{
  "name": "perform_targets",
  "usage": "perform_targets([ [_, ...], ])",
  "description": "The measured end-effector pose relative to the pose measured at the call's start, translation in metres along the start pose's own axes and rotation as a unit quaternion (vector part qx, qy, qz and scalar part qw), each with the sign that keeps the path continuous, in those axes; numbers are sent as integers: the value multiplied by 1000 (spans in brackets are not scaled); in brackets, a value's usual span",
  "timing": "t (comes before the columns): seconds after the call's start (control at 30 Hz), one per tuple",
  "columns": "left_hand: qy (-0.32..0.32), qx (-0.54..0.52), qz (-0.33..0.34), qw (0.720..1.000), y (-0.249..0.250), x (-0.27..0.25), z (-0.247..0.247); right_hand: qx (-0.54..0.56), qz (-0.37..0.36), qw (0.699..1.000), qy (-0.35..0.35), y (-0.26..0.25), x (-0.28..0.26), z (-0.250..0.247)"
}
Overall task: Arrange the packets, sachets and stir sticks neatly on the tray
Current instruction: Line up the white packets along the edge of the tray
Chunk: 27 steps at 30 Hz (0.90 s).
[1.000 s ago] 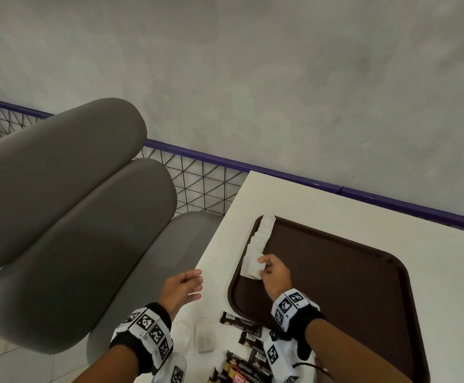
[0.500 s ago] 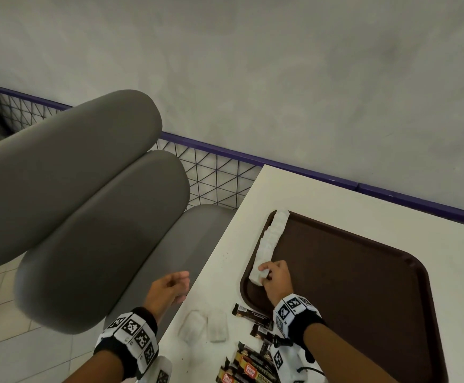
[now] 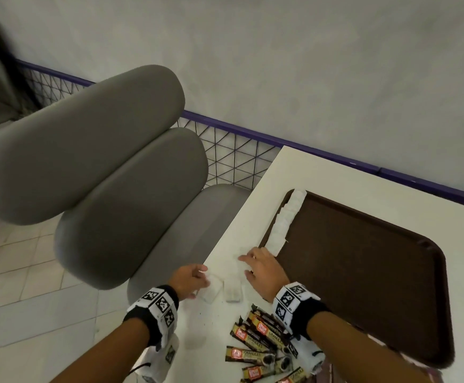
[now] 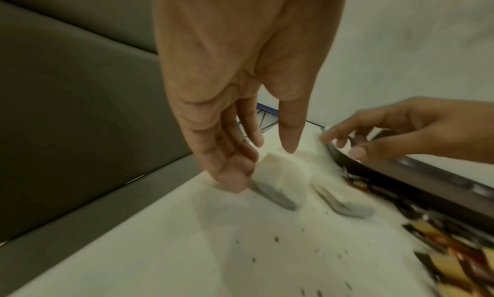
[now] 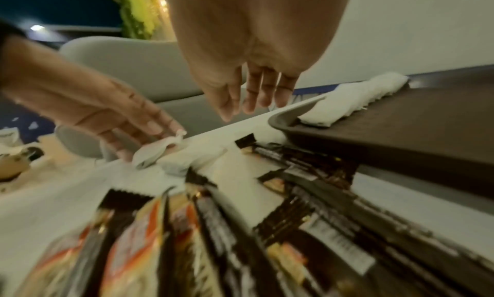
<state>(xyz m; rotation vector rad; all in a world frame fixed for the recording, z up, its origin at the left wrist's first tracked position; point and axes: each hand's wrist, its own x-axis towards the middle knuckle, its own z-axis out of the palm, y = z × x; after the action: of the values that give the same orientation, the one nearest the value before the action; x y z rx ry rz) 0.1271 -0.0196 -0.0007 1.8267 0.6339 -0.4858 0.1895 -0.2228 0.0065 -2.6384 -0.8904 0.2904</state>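
Observation:
A brown tray (image 3: 363,272) lies on the white table, with a row of white sachets (image 3: 286,219) along its left rim. Two more white sachets lie on the table left of the tray. My left hand (image 3: 201,283) has thumb and fingers pinching the left sachet (image 3: 211,291) (image 4: 280,179), one end tilted up. The other sachet (image 3: 233,290) lies free beside it. My right hand (image 3: 246,265) hovers over the table just off the tray's near-left corner, fingers spread, holding nothing. Several brown coffee stick packets (image 3: 255,341) are strewn by my right wrist. No stir sticks show.
A grey padded chair (image 3: 114,189) stands close against the table's left edge (image 3: 225,236). Behind it runs a wire mesh fence with a purple rail (image 3: 239,161), then a grey wall. Dark crumbs dot the table (image 4: 275,240) near me.
My right hand has left the sachet row on the tray and come left, off the tray over the table. My left hand has dropped onto the left loose sachet.

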Motion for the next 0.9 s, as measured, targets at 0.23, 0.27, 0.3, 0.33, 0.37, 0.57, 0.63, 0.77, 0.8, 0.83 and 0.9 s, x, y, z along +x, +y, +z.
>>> perform_targets([
  [0.23,37,233,41,971,0,-5,27,-143,28,986,-82,-24,-11,23],
  [0.27,36,251,43,966,0,-6,29,-139,31,987,-74,-26,-12,25],
  [0.3,35,268,43,962,0,-7,30,-135,32,988,-69,-29,-12,24],
  [0.33,33,282,48,958,0,-8,31,-125,31,989,-68,-31,-12,23],
  [0.37,36,284,58,956,1,-7,31,-101,34,992,-66,-32,-11,23],
  [0.57,74,41,119,989,16,-4,18,283,163,945,11,-24,-10,-2],
  [0.63,72,-11,126,989,22,-5,13,365,196,909,46,-16,-12,-17],
  [0.77,59,-23,143,988,37,-3,14,387,201,896,84,4,-11,-33],
  [0.8,56,-28,148,987,41,-2,16,400,195,891,86,6,-12,-35],
  [0.83,50,-33,153,986,44,-1,19,418,186,885,86,8,-12,-37],
  [0.9,38,-40,169,984,50,-1,26,459,169,868,79,12,-15,-42],
])
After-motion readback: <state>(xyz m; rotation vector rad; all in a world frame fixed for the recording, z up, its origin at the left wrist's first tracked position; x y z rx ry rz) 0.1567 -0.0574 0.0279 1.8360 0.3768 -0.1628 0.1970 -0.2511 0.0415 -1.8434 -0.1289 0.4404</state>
